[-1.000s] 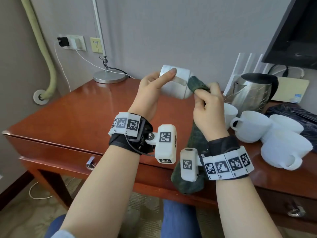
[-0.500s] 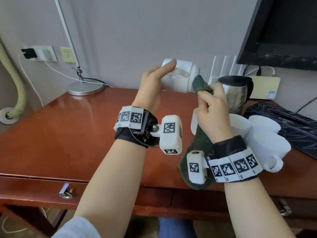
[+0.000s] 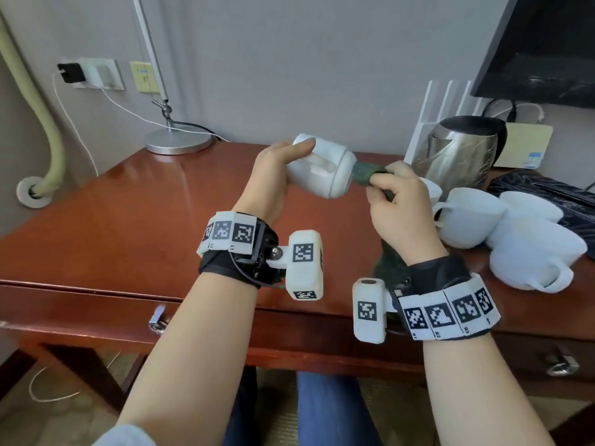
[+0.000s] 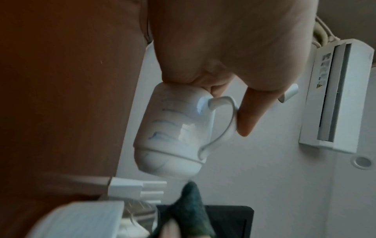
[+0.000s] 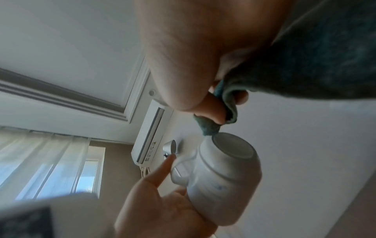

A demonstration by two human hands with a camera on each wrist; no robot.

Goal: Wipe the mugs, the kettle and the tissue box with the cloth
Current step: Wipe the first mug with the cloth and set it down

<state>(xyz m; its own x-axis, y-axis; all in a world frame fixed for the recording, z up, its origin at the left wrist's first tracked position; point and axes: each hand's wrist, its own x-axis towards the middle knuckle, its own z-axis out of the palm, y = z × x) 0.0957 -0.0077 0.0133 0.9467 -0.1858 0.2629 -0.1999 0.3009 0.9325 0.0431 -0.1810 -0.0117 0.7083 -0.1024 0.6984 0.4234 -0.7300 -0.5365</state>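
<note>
We see a red-brown wooden table carrying a steel kettle at its far right and a cluster of white mugs just in front of it. Above the table, our left hand grips a white mug held on its side, base toward the right. Our right hand pinches a dark green cloth, whose bunched tip touches that base.

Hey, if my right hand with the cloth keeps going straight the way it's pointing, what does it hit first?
Most likely the base of the white mug held sideways by your left hand. Your right hand aims the cloth tip at it, and it looks about touching already.
</note>
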